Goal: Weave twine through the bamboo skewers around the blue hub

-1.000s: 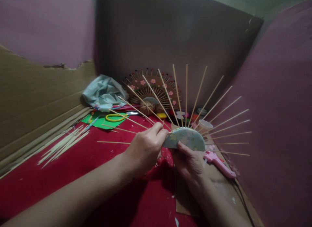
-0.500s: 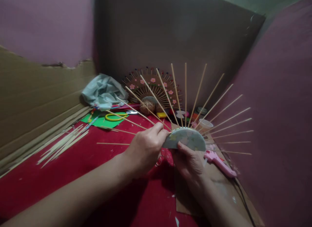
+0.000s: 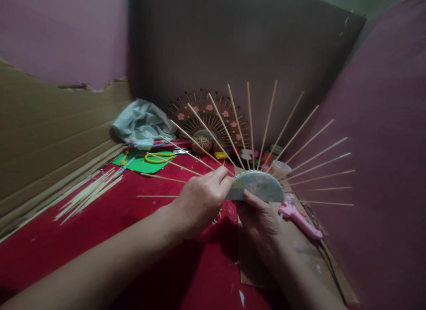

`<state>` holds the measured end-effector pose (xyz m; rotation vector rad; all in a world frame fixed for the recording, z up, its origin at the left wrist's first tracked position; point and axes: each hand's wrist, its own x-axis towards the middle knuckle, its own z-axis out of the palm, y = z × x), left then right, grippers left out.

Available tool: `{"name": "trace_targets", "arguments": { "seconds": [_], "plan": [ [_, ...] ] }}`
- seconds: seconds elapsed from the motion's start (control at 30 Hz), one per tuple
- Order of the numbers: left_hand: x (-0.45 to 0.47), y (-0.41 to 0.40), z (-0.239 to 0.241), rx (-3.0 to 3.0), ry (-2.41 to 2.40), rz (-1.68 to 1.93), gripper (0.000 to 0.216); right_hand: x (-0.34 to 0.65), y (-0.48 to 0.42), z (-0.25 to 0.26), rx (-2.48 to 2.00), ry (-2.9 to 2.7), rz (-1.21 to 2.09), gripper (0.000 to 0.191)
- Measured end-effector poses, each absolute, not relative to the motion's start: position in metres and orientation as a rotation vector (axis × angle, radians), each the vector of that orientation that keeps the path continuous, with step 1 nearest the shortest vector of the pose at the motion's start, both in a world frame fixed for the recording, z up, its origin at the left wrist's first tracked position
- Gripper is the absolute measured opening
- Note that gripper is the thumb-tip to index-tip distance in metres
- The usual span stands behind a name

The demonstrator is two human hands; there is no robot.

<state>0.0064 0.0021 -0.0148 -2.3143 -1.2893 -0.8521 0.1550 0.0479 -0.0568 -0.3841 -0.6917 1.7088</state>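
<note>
1. Two bare hands in use, both on one workpiece: a pale semicircular base (image 3: 259,185) with thin wooden sticks (image 3: 250,123) fanned around it.
2. Left hand (image 3: 203,194): fingers curled closed at the base's left end. Whether they also pinch a stick is hidden.
3. Right hand (image 3: 261,219): grips the lower edge from beneath, thumb flat on the front face, other fingers mostly hidden behind.
4. Workpiece position: between the hands, held up above the table, straight edge down.
5. Appearance: base grey-blue with faint yellowish and pinkish patches; curved rim lined with small light marks. Sticks, over a dozen, spread from near-horizontal left through upright to near-horizontal right.
6. Beneath: red table covering (image 3: 213,274); brown cardboard sheet (image 3: 253,270) below the right hand.
7. Right: pink glue gun (image 3: 301,221), white cup (image 3: 282,168).
8. Left: loose sticks (image 3: 89,194) in a pile; yellow-handled scissors (image 3: 153,162) on a green sheet (image 3: 146,166).
9. Rear: twine ball (image 3: 204,140) before a flower-decorated fan panel (image 3: 202,112).
</note>
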Motion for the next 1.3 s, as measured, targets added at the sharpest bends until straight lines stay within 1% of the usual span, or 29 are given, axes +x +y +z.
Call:
{"name": "trace_targets", "arguments": {
  "seconds": [0.13,0.27,0.43,0.63,0.83,1.03,1.3],
  "plan": [
    [0.0051,0.003,-0.0142,-2.185,-1.324,-0.928,0.026,0.1583,0.0545,-0.0534,-0.431,-0.655,1.648,0.028],
    [0.0049,0.0031,-0.016,-2.215,-1.334,-0.997,0.028,0.1613,0.0588,-0.0528,-0.471,-0.626,1.625,0.024],
    [0.0061,0.003,-0.0186,-2.234,-1.312,-0.942,0.027,0.1618,0.0572,-0.0546,-0.441,-0.674,1.67,0.022],
    [0.0076,0.002,-0.0181,-2.196,-1.358,-0.892,0.025,0.1632,0.0536,-0.0582,-0.43,-0.74,1.738,0.027],
    [0.0098,0.0008,-0.0191,-2.226,-1.392,-0.846,0.024,0.1619,0.0533,-0.0609,-0.373,-0.761,1.761,0.025],
    [0.0099,0.0023,-0.0208,-2.247,-1.335,-0.886,0.025,0.162,0.0524,-0.0597,-0.377,-0.734,1.782,0.021],
    [0.0111,0.0047,-0.0211,-2.287,-1.351,-0.872,0.025,0.1592,0.0504,-0.056,-0.376,-0.746,1.739,0.023]
  ]
}}
